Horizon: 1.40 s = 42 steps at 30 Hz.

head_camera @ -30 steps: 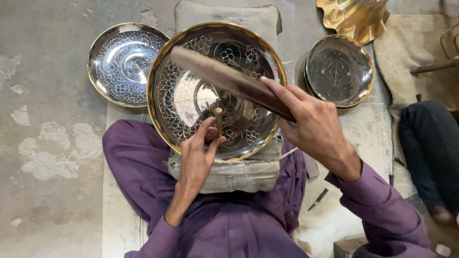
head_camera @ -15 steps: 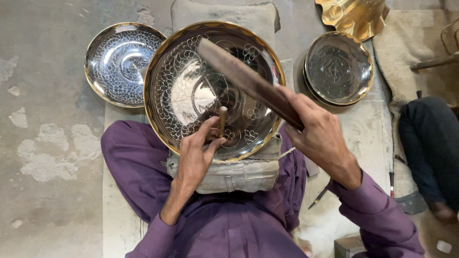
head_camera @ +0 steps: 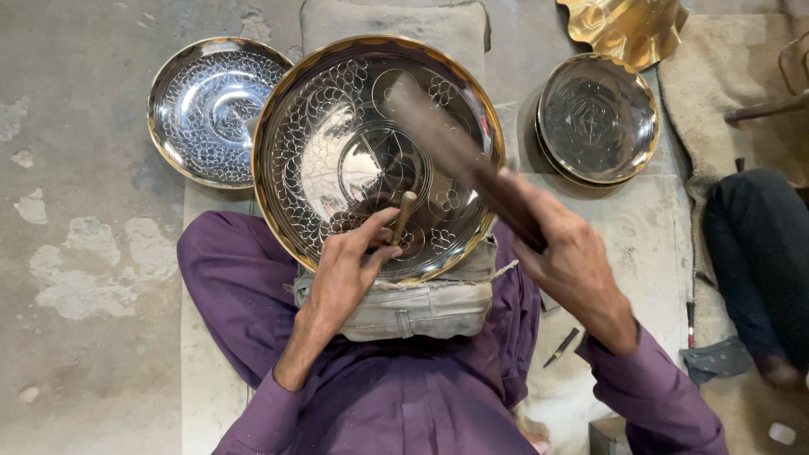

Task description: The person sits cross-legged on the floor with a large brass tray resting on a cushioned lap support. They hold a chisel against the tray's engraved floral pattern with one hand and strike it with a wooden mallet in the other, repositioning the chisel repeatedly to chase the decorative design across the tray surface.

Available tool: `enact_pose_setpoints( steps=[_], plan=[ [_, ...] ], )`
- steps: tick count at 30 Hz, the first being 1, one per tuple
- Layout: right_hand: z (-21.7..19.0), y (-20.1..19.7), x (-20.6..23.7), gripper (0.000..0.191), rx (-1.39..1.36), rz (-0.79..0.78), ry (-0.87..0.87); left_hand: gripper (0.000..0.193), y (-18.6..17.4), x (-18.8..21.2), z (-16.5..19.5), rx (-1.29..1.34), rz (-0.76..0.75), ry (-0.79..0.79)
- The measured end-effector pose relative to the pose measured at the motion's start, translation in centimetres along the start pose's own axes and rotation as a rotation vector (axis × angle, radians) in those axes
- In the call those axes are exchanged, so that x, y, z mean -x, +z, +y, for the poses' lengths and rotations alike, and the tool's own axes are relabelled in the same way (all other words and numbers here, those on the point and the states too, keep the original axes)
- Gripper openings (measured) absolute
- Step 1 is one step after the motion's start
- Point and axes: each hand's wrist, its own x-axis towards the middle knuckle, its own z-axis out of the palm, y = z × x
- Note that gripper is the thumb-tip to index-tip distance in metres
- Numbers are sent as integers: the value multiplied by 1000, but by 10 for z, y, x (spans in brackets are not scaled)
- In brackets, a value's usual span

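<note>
Engraved brass tray [head_camera: 337, 126], left hand [head_camera: 350, 274] fingers gripping chisel [head_camera: 403, 216] inside it, right hand [head_camera: 573, 265] fingers clamping wooden mallet [head_camera: 459, 156]

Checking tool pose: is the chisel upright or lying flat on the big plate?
Roughly upright: left hand pinches the chisel, tip down on the engraved plate.

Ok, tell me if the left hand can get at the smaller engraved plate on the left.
Probably yes: the left hand holds a chisel on the big plate, and the smaller plate lies uncovered just beside it.
</note>
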Motion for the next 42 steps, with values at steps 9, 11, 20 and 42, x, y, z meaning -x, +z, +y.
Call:
enact_pose_setpoints(
  steps=[9,11,20,42],
  plan=[
    [3,4,33,80,287,-325,355,51,-14,-7,9,-15,-161,104],
    [7,14,42,79,50,-66,228,52,-16,-9,11,15,-177,124],
    [25,49,112,78,-199,89,362,54,-22,-21,13,-9,-351,212],
    [4,65,167,56,-479,257,597,51,-35,-11,-14,-81,2,141]
  ],
)
